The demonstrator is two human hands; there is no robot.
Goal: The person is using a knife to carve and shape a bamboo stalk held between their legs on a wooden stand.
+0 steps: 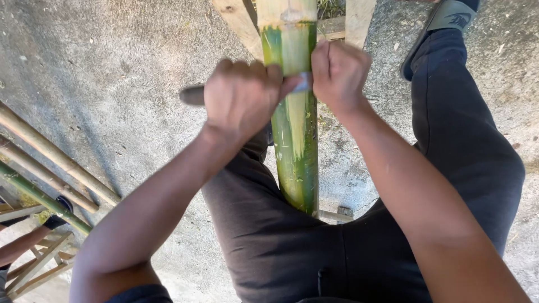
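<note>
A thick green bamboo pole (296,151) runs from between my legs up to the top of the view, with pale strips where its skin is scraped off. Across it lies a knife blade (304,84). My left hand (241,98) is shut on the knife's dark handle (192,95), which sticks out to the left. On the pole's right side my right hand (338,72) is closed around the blade's other end. Both hands sit at the edge between the scraped and green parts.
Several thinner bamboo poles (50,163) lean at the left over the concrete floor (112,67). Wooden slats (357,19) lie under the pole at the top. My foot in a dark sandal (443,22) is at the upper right. Another person's arm (22,244) shows at the lower left.
</note>
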